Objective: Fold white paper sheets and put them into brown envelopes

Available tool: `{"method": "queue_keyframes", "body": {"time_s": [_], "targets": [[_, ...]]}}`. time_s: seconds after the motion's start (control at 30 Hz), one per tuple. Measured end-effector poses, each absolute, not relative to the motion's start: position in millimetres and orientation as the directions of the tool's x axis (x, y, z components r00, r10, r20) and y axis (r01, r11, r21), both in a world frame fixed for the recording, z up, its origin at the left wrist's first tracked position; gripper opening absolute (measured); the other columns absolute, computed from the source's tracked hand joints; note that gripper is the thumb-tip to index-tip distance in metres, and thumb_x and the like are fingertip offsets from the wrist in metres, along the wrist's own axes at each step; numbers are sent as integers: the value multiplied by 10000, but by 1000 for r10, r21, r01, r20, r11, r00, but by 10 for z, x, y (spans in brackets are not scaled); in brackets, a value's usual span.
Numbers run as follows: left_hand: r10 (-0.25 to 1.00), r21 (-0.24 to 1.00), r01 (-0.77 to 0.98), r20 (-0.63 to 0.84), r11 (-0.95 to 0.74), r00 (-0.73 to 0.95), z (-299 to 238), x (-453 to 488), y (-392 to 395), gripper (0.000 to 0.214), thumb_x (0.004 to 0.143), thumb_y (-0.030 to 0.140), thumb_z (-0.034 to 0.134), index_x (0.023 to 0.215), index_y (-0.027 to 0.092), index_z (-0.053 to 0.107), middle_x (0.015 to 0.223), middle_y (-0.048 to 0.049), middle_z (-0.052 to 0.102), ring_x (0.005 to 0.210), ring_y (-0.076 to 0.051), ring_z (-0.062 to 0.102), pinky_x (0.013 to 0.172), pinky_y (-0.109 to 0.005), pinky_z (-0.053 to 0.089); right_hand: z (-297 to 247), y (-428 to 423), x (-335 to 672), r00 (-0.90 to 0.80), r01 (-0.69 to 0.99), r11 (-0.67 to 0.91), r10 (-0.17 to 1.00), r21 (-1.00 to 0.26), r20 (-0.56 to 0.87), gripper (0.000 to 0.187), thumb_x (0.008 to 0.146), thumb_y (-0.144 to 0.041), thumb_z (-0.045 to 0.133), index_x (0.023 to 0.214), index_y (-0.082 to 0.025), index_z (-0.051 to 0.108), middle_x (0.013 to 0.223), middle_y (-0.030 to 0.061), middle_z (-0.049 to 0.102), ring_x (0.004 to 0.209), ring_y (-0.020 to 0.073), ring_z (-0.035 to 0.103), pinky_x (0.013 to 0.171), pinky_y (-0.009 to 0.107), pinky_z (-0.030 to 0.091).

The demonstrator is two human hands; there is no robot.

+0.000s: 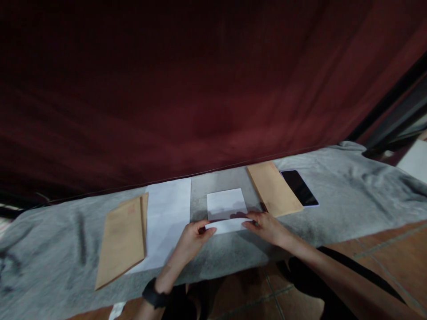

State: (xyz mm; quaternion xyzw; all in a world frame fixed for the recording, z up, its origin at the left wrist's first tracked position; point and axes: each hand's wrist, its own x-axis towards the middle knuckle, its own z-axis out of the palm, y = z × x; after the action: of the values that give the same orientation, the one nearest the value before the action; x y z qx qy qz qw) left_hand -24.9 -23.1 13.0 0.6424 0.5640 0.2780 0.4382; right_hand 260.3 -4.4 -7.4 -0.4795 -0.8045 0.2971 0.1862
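Observation:
A small white sheet of paper (pixel 226 203) lies on the grey cloth-covered table (pixel 350 191), with its near edge lifted into a fold. My left hand (pixel 192 240) pinches the near left corner of that sheet between thumb and fingers. My right hand (pixel 267 226) presses its fingers on the near right corner. A larger white sheet (pixel 167 213) lies flat just left of my left hand.
A brown envelope (pixel 122 240) lies at the left, partly over the large sheet. Another brown envelope (pixel 274 187) sits right of the folded paper, with a dark phone (pixel 299 187) beside it. A dark red curtain (pixel 187 89) hangs behind the table. Tiled floor (pixel 383 253) shows below.

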Motion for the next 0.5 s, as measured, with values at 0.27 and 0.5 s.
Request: {"method": "queue_keyframes", "body": {"time_s": [0.27,0.5], "targets": [[989,848,529,-104,31,109,31,-192,-100,274,820,445,599,735,186,628,609,35,509,584,-131,461,541,-238,345,-81,8,2498,-371,747,311,929,-587,19,270,992,-352,495,1048,-221,724,933,55,776,843,228,740,716,297,537],[997,735,675,25,-70,77,85,-67,-120,172,828,340,583,903,215,674,611,38,550,537,-144,472,549,-263,349,-69,55,2493,-382,733,316,924,-603,21,241,974,-328,520,1074,-236,719,937,38,775,821,210,732,715,292,530]]}}
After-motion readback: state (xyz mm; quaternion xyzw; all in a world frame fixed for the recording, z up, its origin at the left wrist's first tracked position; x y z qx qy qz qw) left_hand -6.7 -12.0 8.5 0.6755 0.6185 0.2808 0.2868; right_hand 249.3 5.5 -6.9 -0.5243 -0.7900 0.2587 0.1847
